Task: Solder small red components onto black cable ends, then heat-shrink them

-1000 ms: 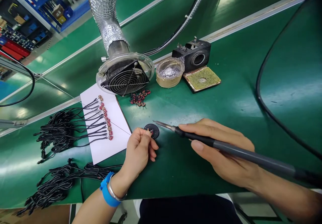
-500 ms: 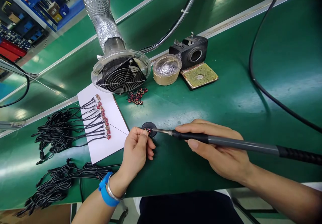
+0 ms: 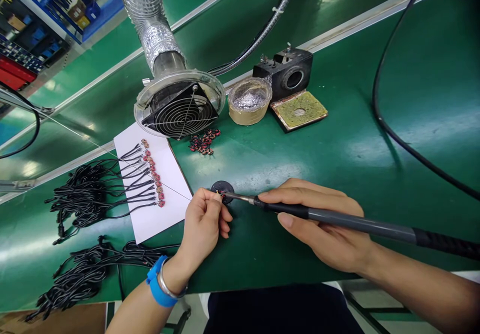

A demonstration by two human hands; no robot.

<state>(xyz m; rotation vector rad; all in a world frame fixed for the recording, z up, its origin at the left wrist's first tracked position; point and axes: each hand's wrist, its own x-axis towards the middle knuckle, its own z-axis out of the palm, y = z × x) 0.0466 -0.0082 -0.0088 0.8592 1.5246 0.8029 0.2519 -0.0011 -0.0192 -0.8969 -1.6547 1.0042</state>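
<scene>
Holding a soldering iron in the right hand, pinched between the thumb below and the fingers above, with the index finger stretched along the top of the black grip. Extending beyond those fingertips with the bare metal shaft, and behind them past the wrist with the grey handle and ribbed rear. Pointing tip-first to the left, toward the fingertips of the left hand. Set nearly crosswise in the view along its long axis, slanting gently from the lower rear at the right edge up to the tip. Ending with that tip over a round black disc on the green counter. Pinching a tiny piece with red strands between thumb and forefinger of the left hand, over the disc, with the other fingers curled in. Too small to tell contact from a narrow gap at the tip. Well apart from the sponge and the black stand farther back. Just left of the left hand, near a white sheet.
</scene>
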